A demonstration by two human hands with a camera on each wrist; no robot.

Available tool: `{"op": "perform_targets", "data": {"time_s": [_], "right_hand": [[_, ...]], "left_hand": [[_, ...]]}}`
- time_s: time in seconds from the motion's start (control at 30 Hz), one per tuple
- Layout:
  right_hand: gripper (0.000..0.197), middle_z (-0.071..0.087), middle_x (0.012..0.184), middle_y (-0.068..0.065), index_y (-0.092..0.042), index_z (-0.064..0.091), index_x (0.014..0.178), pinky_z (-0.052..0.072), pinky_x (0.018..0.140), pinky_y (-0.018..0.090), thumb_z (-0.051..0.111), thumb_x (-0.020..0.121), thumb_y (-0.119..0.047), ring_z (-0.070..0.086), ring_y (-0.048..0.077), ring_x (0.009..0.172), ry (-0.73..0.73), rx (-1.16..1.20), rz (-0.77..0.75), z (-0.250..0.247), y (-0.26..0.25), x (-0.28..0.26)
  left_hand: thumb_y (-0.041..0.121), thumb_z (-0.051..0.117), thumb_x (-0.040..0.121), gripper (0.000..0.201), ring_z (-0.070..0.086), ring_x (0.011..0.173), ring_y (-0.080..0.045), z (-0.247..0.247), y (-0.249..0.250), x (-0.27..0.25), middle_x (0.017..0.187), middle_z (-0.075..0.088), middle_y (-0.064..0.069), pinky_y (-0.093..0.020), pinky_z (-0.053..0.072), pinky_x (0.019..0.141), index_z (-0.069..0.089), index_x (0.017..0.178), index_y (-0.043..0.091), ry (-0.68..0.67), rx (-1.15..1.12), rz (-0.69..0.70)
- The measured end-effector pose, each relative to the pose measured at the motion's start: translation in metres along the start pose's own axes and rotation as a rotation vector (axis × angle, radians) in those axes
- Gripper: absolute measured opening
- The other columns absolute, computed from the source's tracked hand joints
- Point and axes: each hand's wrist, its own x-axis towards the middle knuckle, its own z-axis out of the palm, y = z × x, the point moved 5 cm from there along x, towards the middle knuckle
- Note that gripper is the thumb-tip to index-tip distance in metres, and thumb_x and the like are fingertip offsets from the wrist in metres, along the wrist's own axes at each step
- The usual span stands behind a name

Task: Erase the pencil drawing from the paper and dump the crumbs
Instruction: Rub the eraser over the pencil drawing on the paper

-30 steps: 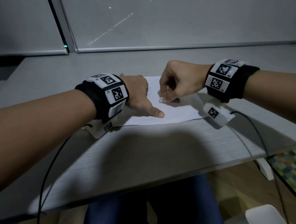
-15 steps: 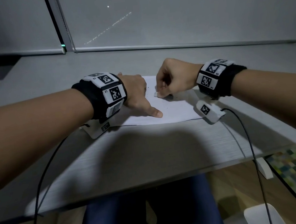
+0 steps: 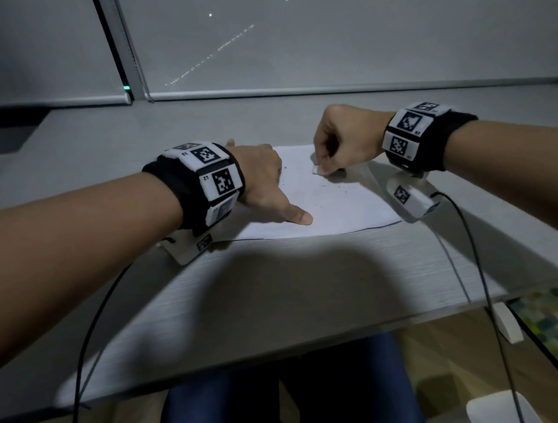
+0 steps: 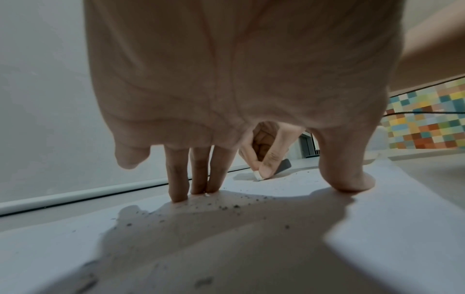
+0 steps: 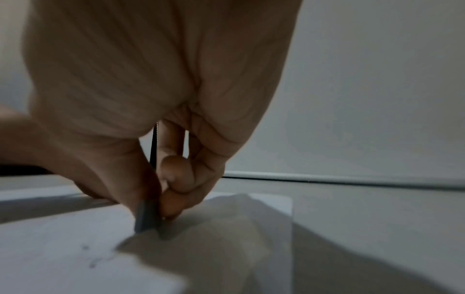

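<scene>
Right hand [image 3: 342,142] pinches the eraser [image 3: 316,170] between thumb and fingertips, its end pressed to the paper [image 3: 336,212] on the desk [image 3: 278,287]. Left hand [image 3: 264,185], fingers spread, pins the sheet. Risk: hard strokes could crease the paper or scatter crumbs [image 4: 226,206] onto the desk. No container identifiable for dumping.

**Desk and what sits on it**

I see a pale grey woodgrain desk [image 3: 279,297] running back to the window blinds. A white paper [image 3: 339,205] lies flat on it near the far side, dotted with dark eraser crumbs [image 4: 226,206]. Two black cables [image 3: 87,334] trail over the desk's near edge.
</scene>
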Motion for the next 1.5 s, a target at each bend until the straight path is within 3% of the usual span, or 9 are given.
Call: {"op": "perform_targets", "data": {"time_s": [0.23, 0.5, 0.63, 0.8, 0.9, 1.13, 1.33, 1.4, 1.5], "right_hand": [[0.010, 0.077, 0.065, 0.002, -0.014, 0.082, 0.075, 0.048, 0.056, 0.021, 0.085, 0.080, -0.022, 0.058, 0.006, 0.052, 0.128, 0.122, 0.028, -0.027, -0.011, 0.011], [0.022, 0.076, 0.062, -0.002, -0.021, 0.076, 0.056, 0.047, 0.057, 0.021, 0.084, 0.077, -0.023, 0.059, 0.003, 0.049, 0.015, 0.048, 0.104, 0.000, 0.007, 0.005], [0.020, 0.071, 0.054, -0.008, -0.017, 0.076, 0.060, 0.046, 0.056, 0.018, 0.084, 0.078, -0.019, 0.057, 0.002, 0.047, 0.064, 0.061, 0.109, -0.012, 0.013, -0.007], [0.013, 0.076, 0.066, 0.006, -0.009, 0.079, 0.073, 0.050, 0.058, 0.023, 0.080, 0.085, -0.016, 0.061, 0.010, 0.054, 0.058, 0.143, 0.085, -0.022, -0.001, -0.016], [0.011, 0.076, 0.071, 0.001, -0.016, 0.077, 0.076, 0.053, 0.066, 0.032, 0.076, 0.086, -0.020, 0.061, 0.011, 0.060, -0.078, -0.004, 0.095, -0.011, -0.002, -0.024], [0.008, 0.073, 0.082, -0.002, -0.020, 0.070, 0.082, 0.052, 0.074, 0.033, 0.070, 0.090, -0.024, 0.067, 0.024, 0.083, -0.027, -0.113, 0.095, -0.001, -0.006, -0.029], [0.015, 0.069, 0.082, -0.007, -0.014, 0.071, 0.089, 0.048, 0.074, 0.028, 0.074, 0.094, -0.027, 0.064, 0.018, 0.078, 0.140, -0.031, 0.002, -0.001, -0.013, -0.024], [0.013, 0.071, 0.079, -0.005, -0.015, 0.073, 0.088, 0.047, 0.069, 0.027, 0.076, 0.092, -0.028, 0.062, 0.012, 0.069, 0.093, -0.037, -0.023, 0.005, -0.019, -0.027], [0.016, 0.071, 0.077, -0.007, -0.019, 0.074, 0.083, 0.048, 0.068, 0.026, 0.079, 0.090, -0.033, 0.062, 0.004, 0.069, 0.075, -0.055, -0.021, 0.017, -0.019, -0.033]], "left_hand": [[0.110, 0.052, 0.046, 0.117, 0.065, 0.116, -0.032, -0.003, 0.001, -0.001, 0.124, 0.065, -0.001, -0.060, 0.038, 0.121, 0.072, 0.114, 0.017, -0.001, -0.011, 0.002], [0.111, 0.049, 0.049, 0.121, 0.060, 0.127, -0.030, -0.003, 0.000, -0.004, 0.133, 0.059, 0.001, -0.065, 0.024, 0.127, 0.069, 0.126, 0.019, -0.014, -0.009, -0.011], [0.103, 0.059, 0.068, 0.113, 0.058, 0.131, -0.035, -0.008, 0.003, -0.012, 0.144, 0.059, -0.001, -0.049, 0.041, 0.108, 0.065, 0.140, 0.017, -0.030, 0.006, -0.010], [0.053, 0.043, 0.114, 0.058, 0.058, 0.106, -0.031, -0.024, -0.004, -0.007, 0.129, 0.071, -0.016, -0.037, 0.048, 0.100, 0.072, 0.119, 0.003, -0.069, -0.111, 0.026], [0.021, 0.059, 0.108, 0.019, 0.058, 0.099, -0.030, -0.024, -0.015, -0.005, 0.113, 0.072, -0.011, -0.033, 0.047, 0.088, 0.074, 0.107, 0.008, -0.044, -0.037, 0.026], [0.027, 0.059, 0.105, 0.038, 0.063, 0.122, -0.039, -0.011, -0.022, -0.016, 0.134, 0.067, -0.018, -0.036, 0.050, 0.095, 0.065, 0.135, 0.003, 0.134, -0.002, -0.010], [0.033, 0.068, 0.102, 0.024, 0.068, 0.092, -0.041, -0.025, -0.016, -0.025, 0.092, 0.065, -0.010, -0.040, 0.054, 0.077, 0.066, 0.087, 0.014, 0.366, -0.034, 0.073], [0.031, 0.075, 0.100, 0.014, 0.068, 0.095, -0.035, -0.024, -0.010, -0.026, 0.096, 0.068, -0.005, -0.038, 0.052, 0.078, 0.069, 0.103, 0.019, 0.308, -0.054, 0.105], [0.054, 0.077, 0.096, 0.056, 0.065, 0.117, -0.025, -0.018, 0.001, -0.025, 0.130, 0.067, 0.000, -0.039, 0.053, 0.099, 0.065, 0.142, 0.023, 0.176, -0.071, 0.234]]}}
